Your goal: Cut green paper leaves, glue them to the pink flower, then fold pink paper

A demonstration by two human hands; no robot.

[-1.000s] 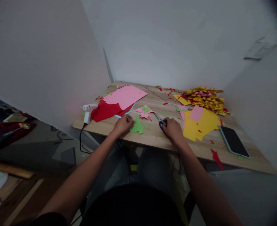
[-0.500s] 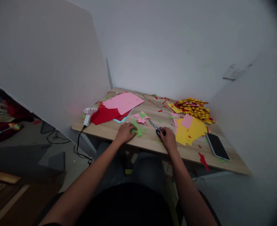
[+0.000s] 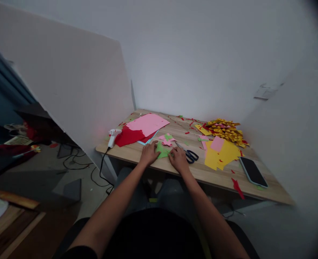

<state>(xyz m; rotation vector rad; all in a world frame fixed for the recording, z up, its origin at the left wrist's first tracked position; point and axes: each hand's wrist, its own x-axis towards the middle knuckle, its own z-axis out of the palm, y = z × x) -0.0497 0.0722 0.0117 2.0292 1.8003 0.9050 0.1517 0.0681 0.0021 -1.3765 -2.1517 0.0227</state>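
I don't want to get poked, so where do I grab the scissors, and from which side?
I'd grip the scissors by their dark handle loops, coming from the right. They lie flat, with the loops towards the phone side and the blades pointing away to the left. The right hand is right beside the blades, so keep away from that end.

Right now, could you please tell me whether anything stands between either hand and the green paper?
Nothing visible does: the left hand and right hand are at opposite sides of the green paper. The scissors lie right of the right hand.
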